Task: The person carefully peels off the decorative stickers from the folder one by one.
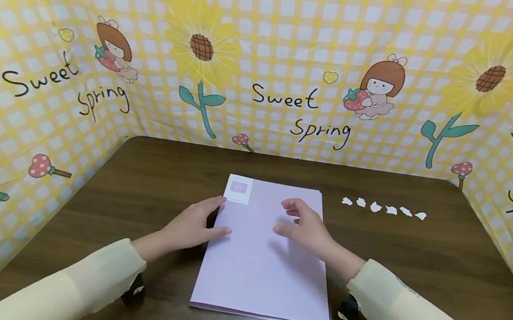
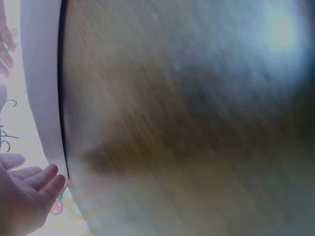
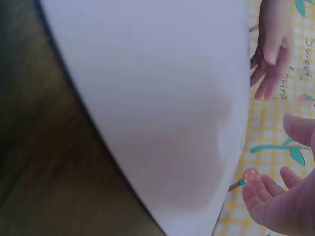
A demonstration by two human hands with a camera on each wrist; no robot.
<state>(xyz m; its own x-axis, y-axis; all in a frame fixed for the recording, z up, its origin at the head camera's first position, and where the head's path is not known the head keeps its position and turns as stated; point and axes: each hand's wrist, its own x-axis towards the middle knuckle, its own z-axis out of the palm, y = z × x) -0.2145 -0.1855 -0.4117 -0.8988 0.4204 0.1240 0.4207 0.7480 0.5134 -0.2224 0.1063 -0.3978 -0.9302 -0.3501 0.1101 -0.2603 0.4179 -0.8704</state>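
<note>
A lilac paper folder (image 1: pixel 258 273) lies on the table, its long sides running away from me. On its far left corner is a white label (image 1: pixel 239 195) with a small purple square. My left hand (image 1: pixel 192 223) is at the folder's left edge, fingertips by the label and thumb reaching over the cover. Over the right half, my right hand (image 1: pixel 308 230) hovers with loosely bent fingers and nothing between them, casting a shadow on the cover. The right wrist view shows the right hand (image 3: pixel 283 196) off to the side of the folder (image 3: pixel 147 98).
Several small white ragged pieces (image 1: pixel 376 207) lie in a row on the dark wooden table (image 1: pixel 424 256), right of the folder's far end. A yellow checked cloth (image 1: pixel 283 62) with flowers and lettering walls in the back and both sides.
</note>
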